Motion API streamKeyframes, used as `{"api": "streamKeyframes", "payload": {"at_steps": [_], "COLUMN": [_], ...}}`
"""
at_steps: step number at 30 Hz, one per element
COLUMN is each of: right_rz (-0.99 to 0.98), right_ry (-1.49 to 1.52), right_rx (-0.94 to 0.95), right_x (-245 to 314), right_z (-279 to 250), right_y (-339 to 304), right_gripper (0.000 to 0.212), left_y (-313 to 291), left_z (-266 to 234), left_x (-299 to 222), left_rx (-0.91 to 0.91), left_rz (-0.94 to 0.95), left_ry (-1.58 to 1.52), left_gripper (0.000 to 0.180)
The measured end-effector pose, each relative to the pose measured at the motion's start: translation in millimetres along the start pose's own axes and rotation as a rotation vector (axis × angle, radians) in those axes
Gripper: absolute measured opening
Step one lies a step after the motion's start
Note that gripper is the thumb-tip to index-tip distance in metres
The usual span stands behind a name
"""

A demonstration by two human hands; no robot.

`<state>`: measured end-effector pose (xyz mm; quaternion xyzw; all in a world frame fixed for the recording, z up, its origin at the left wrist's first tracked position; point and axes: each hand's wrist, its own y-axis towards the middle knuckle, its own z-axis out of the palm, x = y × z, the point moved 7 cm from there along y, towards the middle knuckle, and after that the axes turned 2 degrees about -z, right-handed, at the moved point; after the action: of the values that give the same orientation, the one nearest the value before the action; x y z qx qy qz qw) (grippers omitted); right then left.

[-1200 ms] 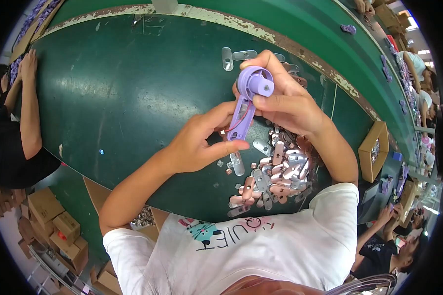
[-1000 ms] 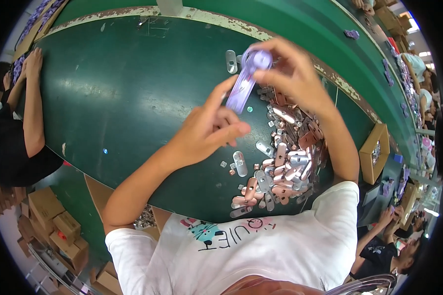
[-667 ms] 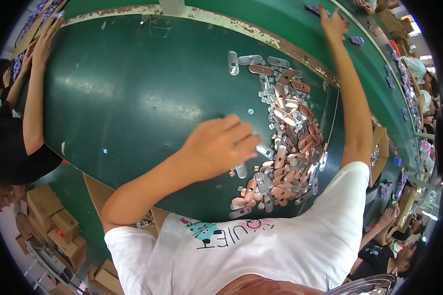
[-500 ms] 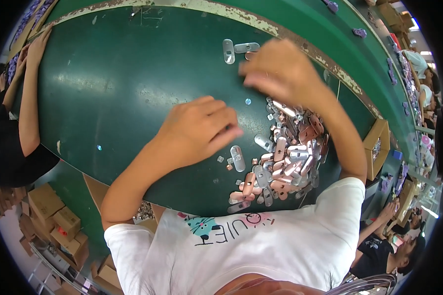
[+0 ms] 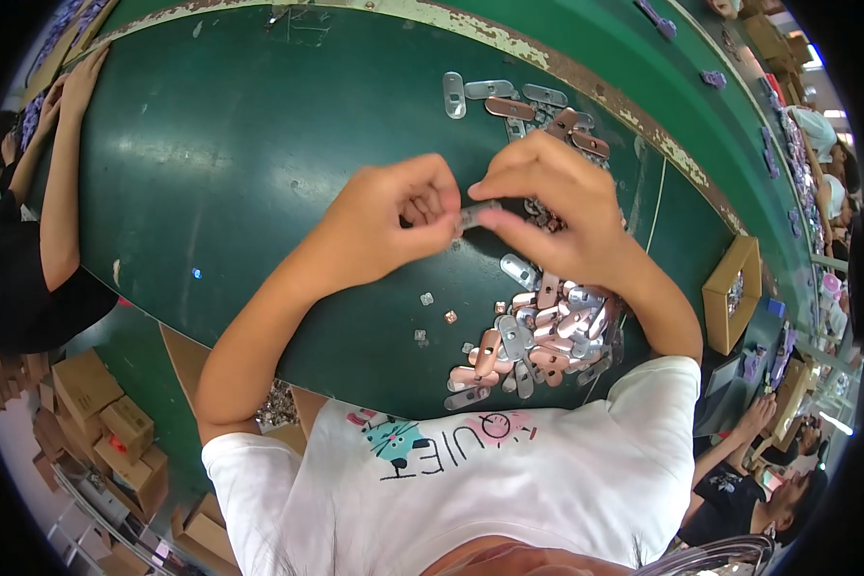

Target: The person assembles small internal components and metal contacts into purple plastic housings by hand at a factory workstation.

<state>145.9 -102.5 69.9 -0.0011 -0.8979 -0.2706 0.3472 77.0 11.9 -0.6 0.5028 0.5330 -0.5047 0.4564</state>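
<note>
Over the middle of the green table (image 5: 211,182), my two hands come together at a small silver oval plate (image 5: 473,215). My left hand (image 5: 389,216) pinches at its left end, the other fingers curled. My right hand (image 5: 562,206) has its thumb against the right end, with the index finger curving above. Whether a smaller piece sits between the fingertips is hidden. Close to my right forearm lies a heap of silver and copper-coloured oval plates (image 5: 538,326), each with a small hole. Several tiny square metal pieces (image 5: 450,317) are scattered below my left hand.
More oval plates (image 5: 511,108) lie beyond my right hand. An open cardboard box (image 5: 730,293) stands at the right table edge, another (image 5: 184,374) below my left elbow. A green conveyor (image 5: 586,48) with purple pieces runs beyond the chipped rim. A co-worker's arms (image 5: 62,182) rest at far left.
My right hand has come back from the far plates toward my left hand, which has moved slightly forward. The silver plate that lay beside my left hand is gone from that spot.
</note>
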Motion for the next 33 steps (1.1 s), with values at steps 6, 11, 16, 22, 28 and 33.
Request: {"api": "streamKeyframes", "payload": {"at_steps": [6,11,16,22,28,33], "right_rz": [-0.195,-0.078,-0.06,-0.02,0.083,0.31], "right_ry": [-0.289,-0.165,-0.149,-0.113,-0.052,0.507], "right_rx": [-0.132,-0.188,-0.164,-0.19,-0.162,-0.18], "right_x": [10.5,-0.6,-1.5,-5.1,-11.1,-33.3], "right_z": [3.1,-4.4,-0.3,0.7,1.9,12.4], "right_y": [-4.3,-6.5,-5.9,-3.4,-6.9,-11.4], "right_gripper": [0.026,0.027,0.027,0.027,0.021,0.016], "left_y": [1.7,1.4,2.6,0.3,0.9,0.4], "left_z": [1.0,10.1,5.9,3.5,3.9,6.6], "left_x": [0.5,0.2,10.3,14.2,11.2,-1.1], "left_rx": [-0.012,-0.056,-0.06,-0.109,-0.168,-0.155], "left_rz": [-0.093,-0.099,-0.099,-0.135,-0.114,0.031], "left_ry": [-0.499,-0.677,-0.699,-0.696,-0.604,-0.494], "left_gripper": [0.018,0.025,0.02,0.017,0.014,0.015]}}
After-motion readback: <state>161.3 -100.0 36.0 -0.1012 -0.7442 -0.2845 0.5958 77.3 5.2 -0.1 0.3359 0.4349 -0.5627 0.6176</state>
